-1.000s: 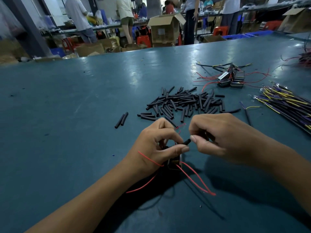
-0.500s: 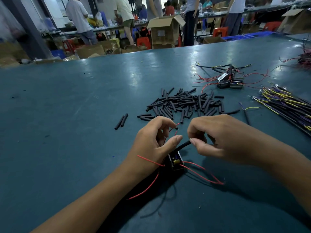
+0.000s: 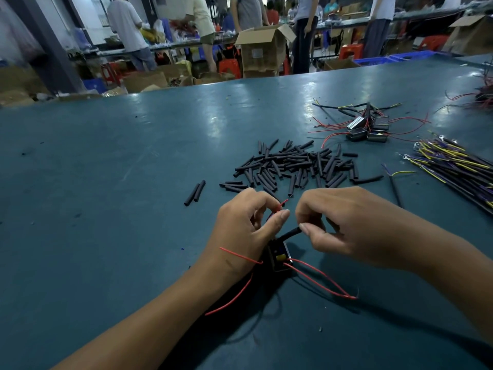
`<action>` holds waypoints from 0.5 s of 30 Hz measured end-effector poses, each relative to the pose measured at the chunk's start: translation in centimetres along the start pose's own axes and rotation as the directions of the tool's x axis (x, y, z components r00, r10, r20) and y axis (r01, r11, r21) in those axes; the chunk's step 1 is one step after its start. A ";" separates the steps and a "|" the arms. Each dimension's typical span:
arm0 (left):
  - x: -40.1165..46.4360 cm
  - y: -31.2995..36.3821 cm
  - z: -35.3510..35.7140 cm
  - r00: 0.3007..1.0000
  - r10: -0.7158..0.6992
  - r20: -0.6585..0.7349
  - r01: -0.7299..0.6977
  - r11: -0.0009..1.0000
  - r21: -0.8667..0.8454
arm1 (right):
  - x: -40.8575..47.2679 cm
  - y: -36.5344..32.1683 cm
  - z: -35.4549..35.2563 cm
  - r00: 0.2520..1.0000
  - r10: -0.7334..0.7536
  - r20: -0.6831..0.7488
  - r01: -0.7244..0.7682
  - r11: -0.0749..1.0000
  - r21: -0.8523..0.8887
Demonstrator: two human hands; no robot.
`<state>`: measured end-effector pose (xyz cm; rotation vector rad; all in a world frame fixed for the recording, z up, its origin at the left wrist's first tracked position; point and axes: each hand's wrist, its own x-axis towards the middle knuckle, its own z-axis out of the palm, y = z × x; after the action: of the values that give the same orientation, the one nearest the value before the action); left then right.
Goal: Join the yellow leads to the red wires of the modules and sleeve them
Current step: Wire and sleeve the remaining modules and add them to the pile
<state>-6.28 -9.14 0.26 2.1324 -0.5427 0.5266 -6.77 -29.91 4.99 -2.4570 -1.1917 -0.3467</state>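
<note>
the big blue surface has a pile of black sleeves near both hands. the right hand pinches one black sleeve, and the left hand pinches a red wire. the little module sits on the surface just under the hands.

Bare forearms, left hand, right hand

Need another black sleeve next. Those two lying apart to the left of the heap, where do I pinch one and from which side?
Take the left one of the two loose sleeves across its middle, from above. It lies flat on the table, touching its twin, with its left flank free. The sleeve heap is tangled.
</note>
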 end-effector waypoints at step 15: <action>-0.3 0.1 -0.1 0.960 -0.119 0.254 0.202 0.921 -0.333 | 0.0 1.4 0.2 0.998 0.058 -0.027 -0.057 0.997 0.053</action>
<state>-6.64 -9.05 0.19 1.8740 -0.5376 0.0760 -5.65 -30.63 4.52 -2.4281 -1.1021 -0.3299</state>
